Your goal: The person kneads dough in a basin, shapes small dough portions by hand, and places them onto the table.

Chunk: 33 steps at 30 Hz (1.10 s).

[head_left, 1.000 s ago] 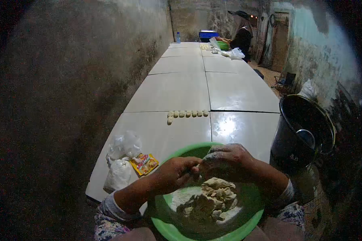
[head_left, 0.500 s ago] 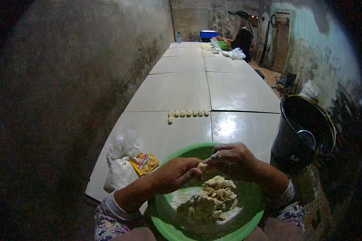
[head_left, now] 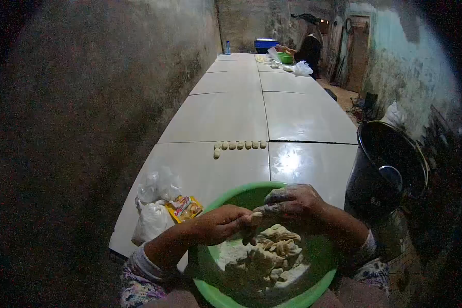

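Note:
Over a green basin (head_left: 218, 292), my left hand (head_left: 223, 224) and my right hand (head_left: 295, 201) meet, both with fingers closed. A small dough piece (head_left: 256, 216) shows at the fingertips of my left hand, and my floury right fingers touch it. Below them in the basin lies a lumpy heap of dough (head_left: 280, 249) with white flour (head_left: 233, 254) at its left. Farther up the table, several small dough pieces (head_left: 240, 145) form a row, with one more below its left end.
Left of the basin are a bag of white powder (head_left: 153, 223), a clear plastic bag (head_left: 159, 186) and a yellow packet (head_left: 185, 208). A black bucket (head_left: 369, 179) stands right of the table (head_left: 210, 118). Another person (head_left: 309, 50) is at the far end beside a green bowl (head_left: 285, 58).
My left fingers have shifted and turned around the small dough piece, while my right fingers have moved slightly over it. The row on the table looks unchanged.

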Each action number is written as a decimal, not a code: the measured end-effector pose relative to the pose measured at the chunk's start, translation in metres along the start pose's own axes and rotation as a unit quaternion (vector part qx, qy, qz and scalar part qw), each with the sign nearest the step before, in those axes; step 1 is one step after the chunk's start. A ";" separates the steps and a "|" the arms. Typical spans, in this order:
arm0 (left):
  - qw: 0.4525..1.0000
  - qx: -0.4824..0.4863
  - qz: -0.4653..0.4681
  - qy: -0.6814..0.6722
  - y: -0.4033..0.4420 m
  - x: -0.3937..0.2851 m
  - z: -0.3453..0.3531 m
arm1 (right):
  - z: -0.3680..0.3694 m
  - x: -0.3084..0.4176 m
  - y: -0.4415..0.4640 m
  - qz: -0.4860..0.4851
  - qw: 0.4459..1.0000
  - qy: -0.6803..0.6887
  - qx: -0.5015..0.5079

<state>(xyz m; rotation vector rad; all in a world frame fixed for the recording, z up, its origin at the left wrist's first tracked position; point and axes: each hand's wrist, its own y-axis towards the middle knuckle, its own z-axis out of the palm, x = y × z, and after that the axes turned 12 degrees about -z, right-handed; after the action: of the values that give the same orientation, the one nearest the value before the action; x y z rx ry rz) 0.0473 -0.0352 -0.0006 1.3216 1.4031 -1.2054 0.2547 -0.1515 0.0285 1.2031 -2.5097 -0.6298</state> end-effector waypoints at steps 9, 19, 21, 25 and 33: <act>1.000 -0.004 -0.005 0.008 0.001 0.003 0.000 | 0.002 0.001 0.001 -0.059 0.997 0.007 -0.059; 0.973 -0.144 0.050 0.171 0.001 -0.006 0.011 | 0.002 0.003 -0.002 -0.012 0.997 -0.079 -0.001; 0.991 -0.097 0.036 0.082 0.000 -0.010 0.009 | 0.001 -0.001 0.000 -0.015 0.998 -0.024 -0.051; 0.993 -0.088 0.027 0.072 -0.001 -0.009 0.007 | 0.001 0.008 0.011 0.024 0.990 0.059 -0.123; 0.992 -0.055 0.017 0.111 0.000 -0.010 0.006 | -0.004 0.004 0.002 0.016 0.998 0.059 -0.034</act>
<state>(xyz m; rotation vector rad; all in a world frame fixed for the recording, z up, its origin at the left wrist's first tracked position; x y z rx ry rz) 0.0482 -0.0430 0.0081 1.4289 1.5731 -0.9675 0.2524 -0.1547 0.0330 1.1406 -2.3854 -0.6124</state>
